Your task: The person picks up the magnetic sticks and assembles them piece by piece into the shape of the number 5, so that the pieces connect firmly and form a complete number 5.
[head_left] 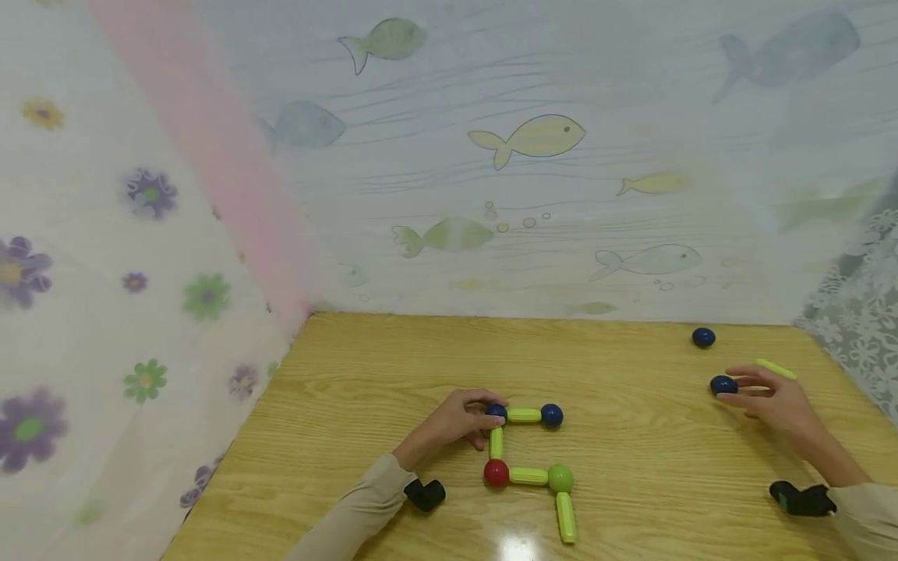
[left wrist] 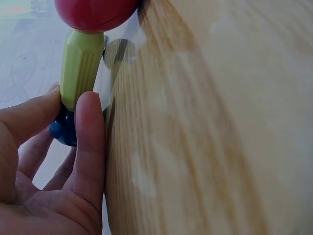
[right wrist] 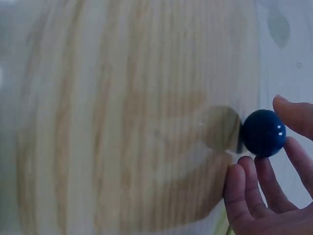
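A joined figure of yellow-green rods and balls lies on the table. My left hand [head_left: 459, 418] pinches its upper-left blue ball [head_left: 496, 412]. From that ball one rod [head_left: 524, 415] runs right to another blue ball [head_left: 552, 415], and a second rod [left wrist: 78, 68] runs to a red ball [head_left: 496, 473]. A further rod [head_left: 528, 476] links the red ball to a green ball [head_left: 560, 478], and an end rod [head_left: 566, 517] points nearer from there. At the right, my right hand [head_left: 772, 401] holds a loose blue ball [right wrist: 264, 133] between thumb and fingers, apart from the figure.
Another loose blue ball [head_left: 704, 337] sits near the table's back edge. A loose yellow-green rod [head_left: 776, 368] lies just beyond the right hand, partly hidden by it. A fish-printed cloth [head_left: 449, 179] stands behind the wooden table [head_left: 393, 351], with a flowered cloth [head_left: 105, 327] on the left.
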Available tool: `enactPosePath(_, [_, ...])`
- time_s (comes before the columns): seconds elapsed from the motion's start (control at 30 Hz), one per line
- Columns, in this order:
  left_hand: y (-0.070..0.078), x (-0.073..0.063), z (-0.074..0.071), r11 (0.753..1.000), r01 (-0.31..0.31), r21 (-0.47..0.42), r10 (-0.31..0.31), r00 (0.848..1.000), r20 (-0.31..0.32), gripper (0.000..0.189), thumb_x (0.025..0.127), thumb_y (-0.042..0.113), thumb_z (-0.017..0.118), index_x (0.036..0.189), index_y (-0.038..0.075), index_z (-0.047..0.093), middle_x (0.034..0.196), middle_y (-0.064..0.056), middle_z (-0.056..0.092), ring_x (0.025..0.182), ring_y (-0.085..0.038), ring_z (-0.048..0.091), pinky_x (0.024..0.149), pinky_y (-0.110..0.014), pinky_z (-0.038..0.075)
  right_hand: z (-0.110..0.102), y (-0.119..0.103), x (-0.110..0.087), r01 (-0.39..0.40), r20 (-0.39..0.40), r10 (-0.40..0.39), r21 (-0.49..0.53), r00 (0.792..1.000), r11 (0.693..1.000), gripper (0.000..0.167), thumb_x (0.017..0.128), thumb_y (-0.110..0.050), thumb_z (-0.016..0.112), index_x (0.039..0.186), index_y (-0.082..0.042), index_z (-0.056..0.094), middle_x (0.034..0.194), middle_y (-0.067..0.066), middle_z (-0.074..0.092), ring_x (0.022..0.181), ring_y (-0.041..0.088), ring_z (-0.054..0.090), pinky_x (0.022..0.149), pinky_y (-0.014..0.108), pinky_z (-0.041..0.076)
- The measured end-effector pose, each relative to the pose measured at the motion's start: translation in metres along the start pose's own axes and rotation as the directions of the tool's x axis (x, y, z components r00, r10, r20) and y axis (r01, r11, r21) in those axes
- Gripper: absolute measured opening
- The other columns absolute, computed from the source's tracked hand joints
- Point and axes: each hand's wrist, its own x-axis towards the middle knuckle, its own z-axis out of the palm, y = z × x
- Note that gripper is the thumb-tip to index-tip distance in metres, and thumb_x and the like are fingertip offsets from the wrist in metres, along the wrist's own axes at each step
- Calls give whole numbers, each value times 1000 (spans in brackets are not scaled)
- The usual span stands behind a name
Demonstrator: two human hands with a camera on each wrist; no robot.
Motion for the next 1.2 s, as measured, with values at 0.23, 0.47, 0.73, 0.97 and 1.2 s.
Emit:
enactPosePath(0.23, [-1,1,-1,1000,-4,-4,4,1000,17,36,87,23,71,121,13,64,102,-7,64,60,-18,61,56,-33,56,10,-3,2,33,-14,-35,-94,999,995,42,89,-19,69,118,7,55,98,-9,57,79,-15,50,60,26,53])
enactPosePath(0.47, [1,1,-1,1000,-5,-3,5,1000,10,36,87,24,71,121,14,65,102,-7,64,59,-18,61,55,-33,56,19,-8,0,83,-48,-93,-175,995,981,40,85,-18,73,112,7,58,95,-11,59,78,-16,47,60,17,47])
enactPosePath(0.73, [3,2,-2,1000,-4,-8,4,1000,8,36,86,24,71,120,15,65,101,-8,64,59,-18,60,56,-33,56,29,-20,-3,71,16,-70,-55,997,996,35,87,-17,70,111,5,57,97,-18,58,84,-11,54,63,20,50])
enactPosePath(0.97, [-2,2,-1,1000,-10,-4,10,1000,14,35,87,21,71,120,12,65,100,-8,64,58,-18,60,54,-32,56,41,-36,-17,98,84,-106,91,991,991,30,90,-8,66,115,5,56,102,-17,58,91,-4,58,70,19,52])
enactPosePath(1.2, [0,0,-1,1000,1,-9,-1,1000,2,35,87,23,71,120,14,65,101,-7,64,60,-18,60,55,-33,56,57,-56,-31,86,165,-131,253,978,964,29,91,-2,61,118,5,56,107,-13,61,94,2,61,72,24,54])
